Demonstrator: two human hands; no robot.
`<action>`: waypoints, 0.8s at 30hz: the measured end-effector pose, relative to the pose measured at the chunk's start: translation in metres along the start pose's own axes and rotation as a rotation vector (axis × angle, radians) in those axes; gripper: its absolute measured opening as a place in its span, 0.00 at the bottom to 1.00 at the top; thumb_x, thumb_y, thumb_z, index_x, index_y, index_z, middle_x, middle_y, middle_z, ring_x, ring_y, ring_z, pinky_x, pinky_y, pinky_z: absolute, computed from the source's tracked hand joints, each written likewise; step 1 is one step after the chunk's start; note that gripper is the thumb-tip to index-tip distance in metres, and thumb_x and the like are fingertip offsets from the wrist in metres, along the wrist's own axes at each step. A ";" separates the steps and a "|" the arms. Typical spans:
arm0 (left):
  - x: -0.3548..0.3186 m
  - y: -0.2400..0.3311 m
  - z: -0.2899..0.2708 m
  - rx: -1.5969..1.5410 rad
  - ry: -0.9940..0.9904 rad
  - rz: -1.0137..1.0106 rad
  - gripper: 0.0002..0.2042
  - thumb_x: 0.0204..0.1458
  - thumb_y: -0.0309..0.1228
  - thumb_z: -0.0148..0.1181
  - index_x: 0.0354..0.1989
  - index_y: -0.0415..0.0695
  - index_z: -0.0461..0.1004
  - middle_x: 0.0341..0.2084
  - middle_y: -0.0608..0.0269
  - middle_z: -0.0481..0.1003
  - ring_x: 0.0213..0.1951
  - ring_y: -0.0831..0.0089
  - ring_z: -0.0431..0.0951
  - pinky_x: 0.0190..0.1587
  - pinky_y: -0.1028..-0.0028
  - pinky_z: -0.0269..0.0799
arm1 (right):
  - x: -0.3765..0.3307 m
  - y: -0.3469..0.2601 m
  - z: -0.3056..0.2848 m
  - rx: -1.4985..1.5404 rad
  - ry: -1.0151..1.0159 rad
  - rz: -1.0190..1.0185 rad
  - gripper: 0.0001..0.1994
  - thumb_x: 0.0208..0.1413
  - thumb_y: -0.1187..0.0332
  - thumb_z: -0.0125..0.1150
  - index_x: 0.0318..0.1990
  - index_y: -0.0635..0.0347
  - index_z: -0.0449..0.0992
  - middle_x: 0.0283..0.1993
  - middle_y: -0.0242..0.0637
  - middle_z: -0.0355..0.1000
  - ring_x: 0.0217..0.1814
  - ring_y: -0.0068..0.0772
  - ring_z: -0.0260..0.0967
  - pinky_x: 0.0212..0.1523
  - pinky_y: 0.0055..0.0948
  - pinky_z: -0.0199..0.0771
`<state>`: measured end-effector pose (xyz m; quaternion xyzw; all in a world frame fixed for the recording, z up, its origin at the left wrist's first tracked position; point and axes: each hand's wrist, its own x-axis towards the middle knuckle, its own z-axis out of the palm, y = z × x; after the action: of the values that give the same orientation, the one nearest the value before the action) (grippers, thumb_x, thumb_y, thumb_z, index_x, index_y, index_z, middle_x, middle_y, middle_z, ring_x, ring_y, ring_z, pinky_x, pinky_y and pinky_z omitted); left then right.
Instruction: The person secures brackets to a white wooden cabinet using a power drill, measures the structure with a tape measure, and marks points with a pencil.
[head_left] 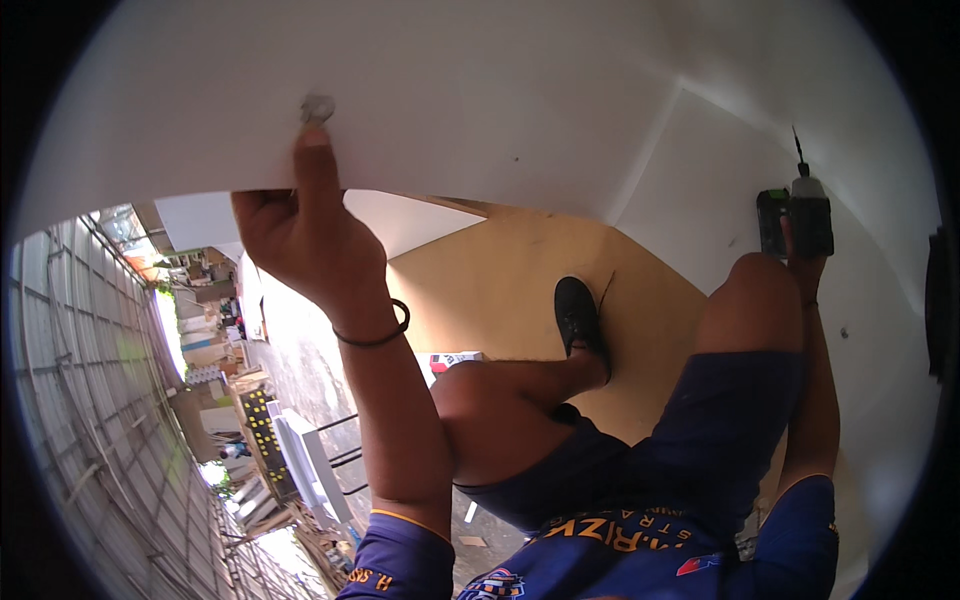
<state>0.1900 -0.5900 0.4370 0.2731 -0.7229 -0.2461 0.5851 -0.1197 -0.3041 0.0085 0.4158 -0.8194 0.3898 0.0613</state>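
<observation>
My left hand grips the lower edge of a white panel, its fingers curled behind the edge and partly hidden. On the panel's face, the thumb tip touches a small roundish grey piece, too blurred to name. Over at the right, my right hand is closed around a cordless drill, mostly hidden behind the tool and my knee. A thin dark bit points upward from the drill, close to white board surfaces.
White boards meet at a corner on the right. My shoe rests on a tan board below. Further left are a white piece with dark legs, stacked scraps and a gridded wall or roof.
</observation>
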 end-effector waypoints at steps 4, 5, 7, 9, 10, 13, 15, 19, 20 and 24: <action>-0.002 -0.003 -0.005 0.056 0.033 -0.033 0.12 0.53 0.21 0.65 0.44 0.33 0.73 0.37 0.57 0.79 0.37 0.75 0.80 0.35 0.77 0.79 | 0.013 -0.012 -0.001 -0.222 0.058 -0.307 0.17 0.59 0.65 0.64 0.53 0.64 0.74 0.49 0.48 0.75 0.53 0.52 0.71 0.57 0.44 0.68; -0.003 0.000 0.000 0.022 0.033 -0.048 0.11 0.53 0.21 0.65 0.44 0.34 0.73 0.37 0.58 0.79 0.37 0.76 0.79 0.36 0.79 0.77 | 0.013 -0.011 -0.001 -0.156 0.067 -0.248 0.17 0.60 0.65 0.63 0.53 0.64 0.74 0.49 0.49 0.75 0.53 0.52 0.70 0.57 0.44 0.68; -0.004 0.011 0.000 0.092 0.023 -0.057 0.12 0.52 0.22 0.66 0.44 0.34 0.74 0.36 0.61 0.79 0.37 0.79 0.78 0.39 0.81 0.73 | 0.015 -0.008 0.003 0.152 0.047 0.008 0.17 0.59 0.65 0.64 0.52 0.65 0.75 0.49 0.48 0.75 0.54 0.50 0.71 0.58 0.43 0.67; -0.005 0.018 0.000 0.158 0.052 -0.113 0.12 0.51 0.24 0.67 0.43 0.33 0.74 0.34 0.63 0.79 0.36 0.82 0.76 0.40 0.80 0.71 | 0.022 -0.019 -0.006 0.373 0.013 0.180 0.18 0.57 0.66 0.67 0.52 0.66 0.74 0.49 0.46 0.75 0.54 0.47 0.71 0.58 0.40 0.67; -0.006 0.017 -0.002 0.128 0.052 -0.119 0.12 0.51 0.25 0.67 0.42 0.34 0.74 0.34 0.63 0.79 0.35 0.82 0.76 0.40 0.80 0.71 | 0.024 -0.030 -0.013 0.462 -0.014 0.254 0.19 0.56 0.66 0.68 0.52 0.66 0.74 0.49 0.45 0.75 0.55 0.45 0.71 0.59 0.40 0.67; -0.007 0.020 -0.009 0.075 0.086 -0.128 0.10 0.48 0.24 0.66 0.35 0.37 0.72 0.25 0.69 0.75 0.27 0.85 0.72 0.31 0.83 0.69 | 0.037 -0.077 -0.045 0.486 -0.036 0.264 0.21 0.53 0.67 0.71 0.52 0.67 0.74 0.51 0.43 0.75 0.56 0.41 0.71 0.60 0.40 0.66; -0.008 0.019 -0.009 0.039 0.088 -0.117 0.10 0.48 0.24 0.66 0.35 0.38 0.71 0.23 0.69 0.75 0.25 0.86 0.72 0.30 0.83 0.69 | 0.038 -0.079 -0.050 0.432 0.015 0.200 0.25 0.51 0.63 0.73 0.55 0.64 0.73 0.54 0.44 0.73 0.58 0.41 0.70 0.61 0.42 0.66; -0.007 0.019 -0.008 0.111 0.083 -0.106 0.11 0.46 0.28 0.68 0.31 0.38 0.71 0.19 0.70 0.73 0.22 0.86 0.69 0.26 0.82 0.66 | 0.063 -0.084 -0.084 -0.157 -0.040 -0.352 0.31 0.47 0.58 0.72 0.59 0.58 0.70 0.56 0.43 0.72 0.60 0.44 0.68 0.62 0.42 0.66; -0.007 0.018 -0.010 0.156 0.088 -0.105 0.12 0.45 0.29 0.68 0.30 0.38 0.70 0.18 0.70 0.73 0.21 0.85 0.68 0.25 0.81 0.66 | 0.073 -0.095 -0.094 -0.233 -0.063 -0.426 0.33 0.47 0.57 0.72 0.60 0.57 0.69 0.57 0.42 0.72 0.61 0.45 0.68 0.62 0.42 0.66; -0.007 0.013 -0.012 0.256 0.106 -0.088 0.14 0.43 0.33 0.69 0.26 0.38 0.69 0.15 0.69 0.70 0.19 0.85 0.65 0.23 0.80 0.63 | 0.101 -0.230 -0.138 -0.123 -0.303 -0.227 0.33 0.55 0.66 0.66 0.67 0.60 0.59 0.61 0.41 0.70 0.56 0.37 0.71 0.58 0.35 0.69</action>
<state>0.2013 -0.5760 0.4428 0.3893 -0.7039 -0.1624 0.5715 -0.0481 -0.3533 0.2819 0.5547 -0.7894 0.2628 0.0061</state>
